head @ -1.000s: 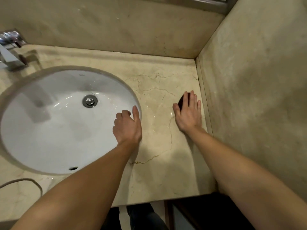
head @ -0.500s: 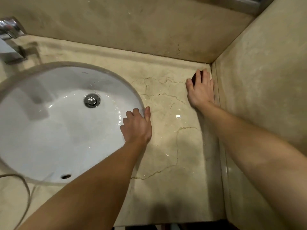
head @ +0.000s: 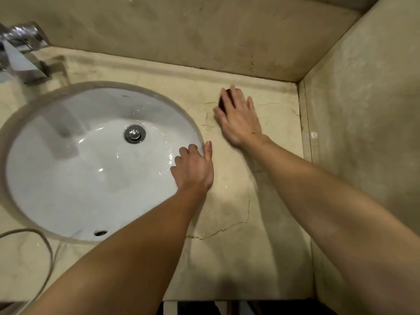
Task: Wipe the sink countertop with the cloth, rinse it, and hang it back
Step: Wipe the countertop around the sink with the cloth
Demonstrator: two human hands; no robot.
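A small dark cloth (head: 223, 101) lies on the beige marble countertop (head: 229, 212), right of the sink and near the back ledge. My right hand (head: 239, 117) presses flat on it, fingers spread, so only a dark edge shows by the fingertips. My left hand (head: 195, 168) rests on the right rim of the white oval sink (head: 75, 169), fingers curled over the edge and thumb on the marble, holding nothing. Wet streaks shine on the marble between my hands.
A chrome faucet (head: 19, 53) stands at the back left. The drain (head: 134, 133) sits mid-basin. A grey cable (head: 43, 244) loops over the front left of the counter. Marble walls close the back and the right side (head: 363, 133).
My right hand slid the cloth from the back right corner leftward toward the sink, after first pushing it from mid-counter to the corner. My left hand stayed on the sink rim.
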